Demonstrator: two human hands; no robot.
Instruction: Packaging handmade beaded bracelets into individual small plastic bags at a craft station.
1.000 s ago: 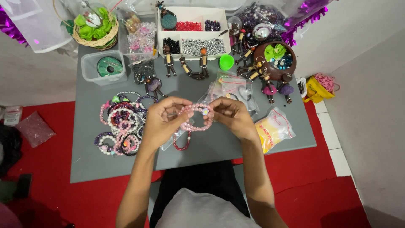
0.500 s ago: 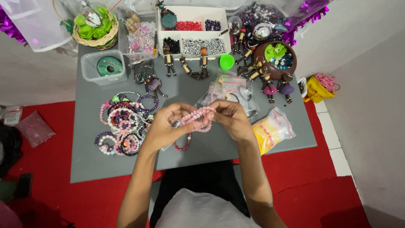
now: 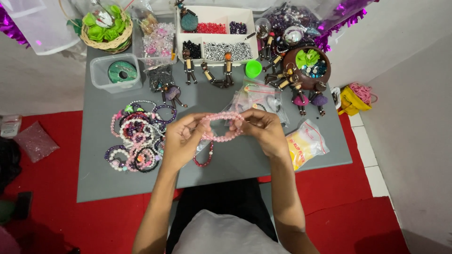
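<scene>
Both hands, left (image 3: 181, 141), right (image 3: 264, 131), stretching pink bead bracelet (image 3: 221, 126), apparently pinched

Pink bracelet's (image 3: 221, 126) ends hidden behind fingertips (image 3: 190, 128)

1. The pink bead bracelet (image 3: 221, 126), a flattened strand between the hands a second ago, now stands open as a rounder loop.
2. The left hand (image 3: 181, 142) and right hand (image 3: 263, 131) have drawn slightly further apart, stretching it.
</scene>
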